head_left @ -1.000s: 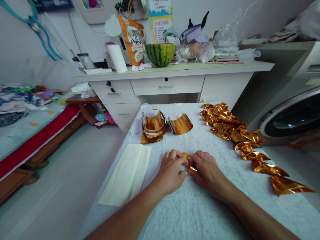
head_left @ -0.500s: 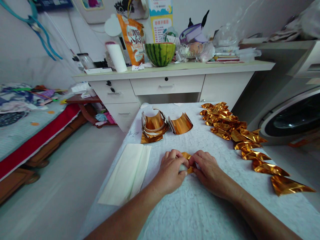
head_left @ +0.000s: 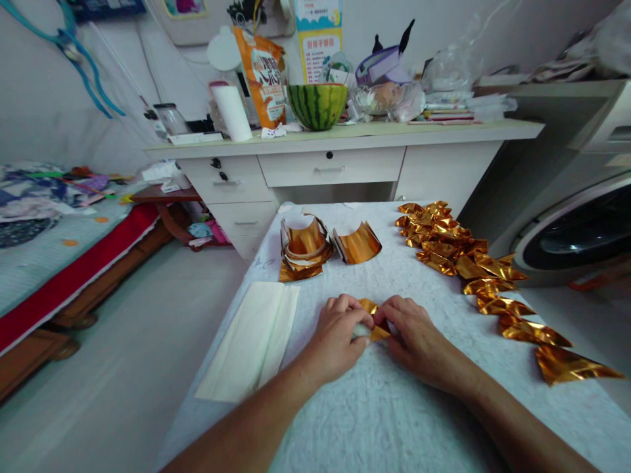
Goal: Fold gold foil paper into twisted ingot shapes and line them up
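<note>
A small piece of gold foil paper (head_left: 378,334) lies between my two hands on the cloth-covered table. My left hand (head_left: 342,335) has its fingers curled over the left side of it, pinching it. My right hand (head_left: 409,332) closes its fingers on the right edge, the fingertips close to those of the left. Much of the foil is hidden under the fingers. Beyond my hands stand a curled stack of gold foil sheets (head_left: 304,243) and a smaller curved stack (head_left: 359,244). To the left lies a pale folded paper sheet (head_left: 251,341).
Several folded gold foil pieces (head_left: 446,240) line the table's right side, the nearest piece (head_left: 572,364) by the front right. A white desk (head_left: 330,167) with a watermelon half (head_left: 318,105) stands behind. A washing machine (head_left: 582,223) is at right, a bed (head_left: 73,263) at left.
The right fingers have shifted slightly over the foil, and a little more of its lower edge shows. The left hand stays almost in place.
</note>
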Demonstrator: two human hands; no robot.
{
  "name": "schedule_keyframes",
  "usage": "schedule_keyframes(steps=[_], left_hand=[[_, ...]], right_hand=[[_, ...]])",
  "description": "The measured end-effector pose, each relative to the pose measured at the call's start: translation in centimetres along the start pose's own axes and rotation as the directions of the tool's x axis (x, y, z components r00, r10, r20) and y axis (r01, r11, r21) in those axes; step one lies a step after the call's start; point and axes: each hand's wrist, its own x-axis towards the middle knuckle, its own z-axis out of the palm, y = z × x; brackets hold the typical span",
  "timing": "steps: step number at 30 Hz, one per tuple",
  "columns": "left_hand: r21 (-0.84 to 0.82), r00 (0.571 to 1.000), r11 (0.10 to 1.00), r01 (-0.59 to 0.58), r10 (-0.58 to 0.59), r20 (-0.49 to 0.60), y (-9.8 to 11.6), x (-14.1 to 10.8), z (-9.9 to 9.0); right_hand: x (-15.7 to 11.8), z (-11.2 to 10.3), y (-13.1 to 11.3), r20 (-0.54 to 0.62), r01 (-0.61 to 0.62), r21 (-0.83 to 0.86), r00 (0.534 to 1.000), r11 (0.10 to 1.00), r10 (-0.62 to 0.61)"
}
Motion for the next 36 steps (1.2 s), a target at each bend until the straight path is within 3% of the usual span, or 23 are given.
schedule_keyframes(steps=[7,13,20,29,36], left_hand=[[-0.084,0.997,0.994,-0.076,0.076,-0.006,-0.2,0.5,-1.8],[0.078,0.986,0.99,-0.115,0.123,-0.113,-0.9,0.8,-2.9],[0.131,0.988,0.987,-0.098,0.112,-0.105,-1.6,1.3,-2.6],[0.142,0.988,0.979,-0.146,0.151,-0.022,-1.6,1.4,-2.2],[0.146,0.981,0.971,-0.189,0.195,-0.026,-1.8,1.0,-2.1]], right_hand=[[-0.1,0.0,0.0,-0.037,0.008,-0.028,0.999,1.0,-0.009],[0.1,0.1,0.2,-0.026,0.037,-0.041,0.999,0.998,-0.038],[0.4,0.8,0.5,-0.086,-0.005,-0.056,0.996,0.998,0.0],[-0.2,-0.1,-0.5,-0.023,0.046,-0.056,0.999,0.997,-0.048],[-0.1,-0.2,-0.7,0.003,0.052,-0.112,0.999,0.992,-0.052]])
